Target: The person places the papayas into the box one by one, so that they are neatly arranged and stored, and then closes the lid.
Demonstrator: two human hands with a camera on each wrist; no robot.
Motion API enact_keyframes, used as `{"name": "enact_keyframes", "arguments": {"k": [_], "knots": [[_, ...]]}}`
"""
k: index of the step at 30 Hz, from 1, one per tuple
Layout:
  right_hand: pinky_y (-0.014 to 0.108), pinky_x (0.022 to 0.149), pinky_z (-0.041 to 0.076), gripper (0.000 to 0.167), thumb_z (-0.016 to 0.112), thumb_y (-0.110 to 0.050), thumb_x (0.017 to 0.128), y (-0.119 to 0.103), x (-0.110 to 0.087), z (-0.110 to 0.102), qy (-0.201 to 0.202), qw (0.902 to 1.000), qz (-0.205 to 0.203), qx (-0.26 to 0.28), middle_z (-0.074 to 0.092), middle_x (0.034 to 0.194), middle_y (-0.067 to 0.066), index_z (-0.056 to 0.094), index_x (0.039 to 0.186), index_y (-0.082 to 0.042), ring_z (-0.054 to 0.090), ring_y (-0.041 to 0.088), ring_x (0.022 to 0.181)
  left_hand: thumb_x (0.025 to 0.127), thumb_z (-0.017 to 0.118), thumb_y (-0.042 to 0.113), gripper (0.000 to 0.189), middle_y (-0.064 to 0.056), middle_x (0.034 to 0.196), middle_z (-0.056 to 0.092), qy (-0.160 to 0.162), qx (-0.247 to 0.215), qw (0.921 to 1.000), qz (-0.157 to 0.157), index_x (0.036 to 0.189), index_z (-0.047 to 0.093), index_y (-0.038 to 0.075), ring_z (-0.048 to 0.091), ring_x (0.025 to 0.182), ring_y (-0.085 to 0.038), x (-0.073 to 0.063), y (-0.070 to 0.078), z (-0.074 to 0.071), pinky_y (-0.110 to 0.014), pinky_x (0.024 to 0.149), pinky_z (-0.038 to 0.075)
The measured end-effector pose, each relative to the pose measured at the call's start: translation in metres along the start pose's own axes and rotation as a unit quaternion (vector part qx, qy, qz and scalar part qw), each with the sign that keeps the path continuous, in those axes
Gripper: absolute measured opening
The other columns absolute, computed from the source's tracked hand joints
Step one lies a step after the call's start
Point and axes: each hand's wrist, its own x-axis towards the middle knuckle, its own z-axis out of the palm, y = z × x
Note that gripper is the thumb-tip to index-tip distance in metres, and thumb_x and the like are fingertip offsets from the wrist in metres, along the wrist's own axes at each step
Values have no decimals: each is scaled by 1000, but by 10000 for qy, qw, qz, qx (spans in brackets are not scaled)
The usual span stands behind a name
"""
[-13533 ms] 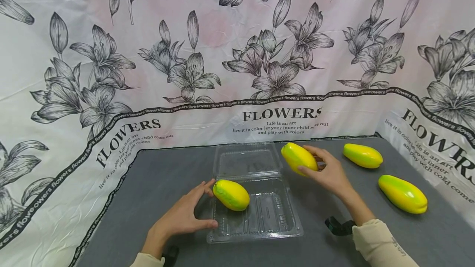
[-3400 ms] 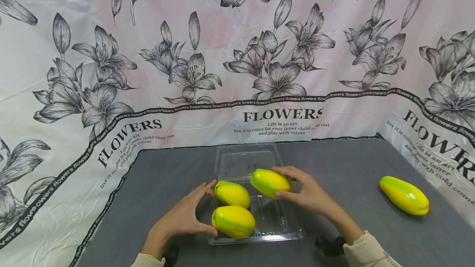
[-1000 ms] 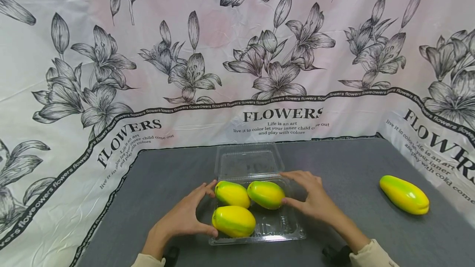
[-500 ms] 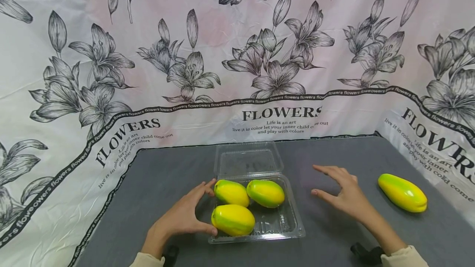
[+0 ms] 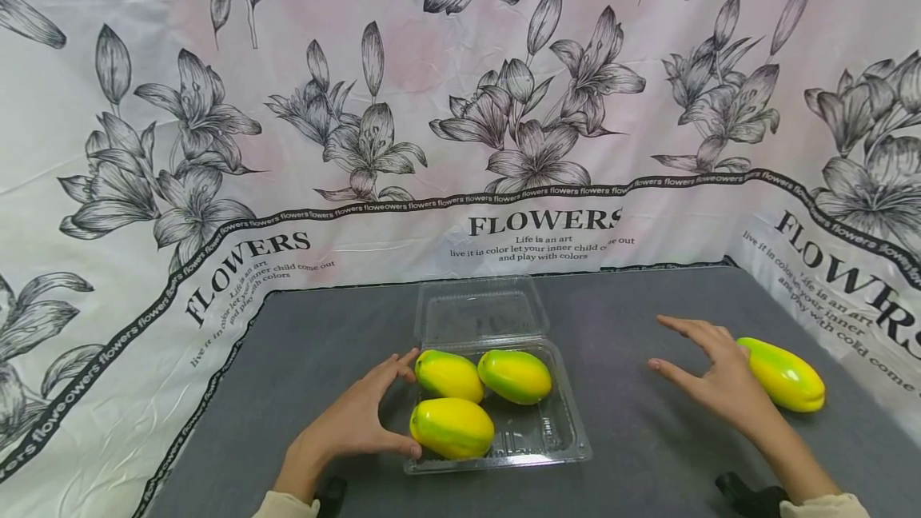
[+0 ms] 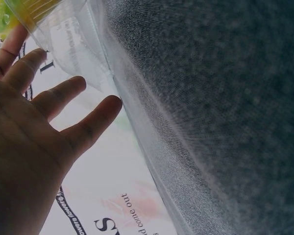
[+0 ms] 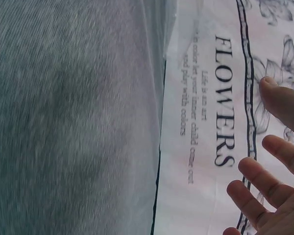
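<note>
A clear plastic clamshell box (image 5: 532, 442) stands with its lid (image 5: 482, 310) folded back. Inside lie three yellow-green papayas: a back-left papaya (image 5: 449, 376), a back-right papaya (image 5: 515, 376) and a front-left papaya (image 5: 452, 428). My left hand (image 5: 357, 414) is at the box's left side, thumb and fingers spread; in the left wrist view its fingers (image 6: 95, 122) are extended beside the clear plastic. My right hand (image 5: 719, 378) hangs over the table with nothing in it, fingers apart. It partly covers the left end of another papaya (image 5: 787, 374) on the right.
The grey table (image 5: 324, 342) runs back to a white floral-printed curtain (image 5: 388, 246) with black lettering, which also stands along both sides. Dark bands sit at both wrists.
Over the earlier frames, papayas were brought into the box from the right. My right hand has let go of the back-right one and moved right, to the remaining papaya. My left hand has stayed.
</note>
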Motion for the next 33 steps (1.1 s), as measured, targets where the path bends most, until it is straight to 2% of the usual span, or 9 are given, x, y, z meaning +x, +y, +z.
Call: {"name": "enact_keyframes", "arguments": {"k": [6,14,22,26,33], "knots": [[54,80,26,66,88,-24,80,11,-4,-11,169,9992,183,-312,64,130,21,62,138,-11,47,34,110,61,93,58,80,13,169,24,24,-8,10000,-17,123,52,28,16,159,-35,0,-1,1,-78,114,24],[65,79,23,61,85,-23,83,27,-7,-23,428,9971,393,-490,61,131,30,62,136,-6,46,49,112,61,93,57,79,13,169,24,26,-19,10000,-3,122,52,27,16,159,-37,0,0,0,-78,114,24],[61,78,22,55,83,-26,84,50,-16,-32,861,9883,924,-857,61,129,33,64,131,-3,45,45,107,61,94,57,80,15,169,24,18,-15,10000,-1,122,52,27,16,159,-36,0,1,0,-78,114,24],[68,83,23,54,81,-26,85,62,-19,-38,1105,9816,1220,-963,59,129,36,64,129,0,45,50,108,61,94,57,79,17,169,24,26,-2,10000,-23,122,53,28,16,159,-35,0,1,0,-77,114,25],[82,93,19,62,70,-36,94,78,-25,-47,889,9694,1971,-1160,44,143,42,54,139,3,34,66,128,61,93,58,80,15,169,25,31,16,10000,-48,122,53,27,17,159,-35,0,1,0,-78,114,24]]}}
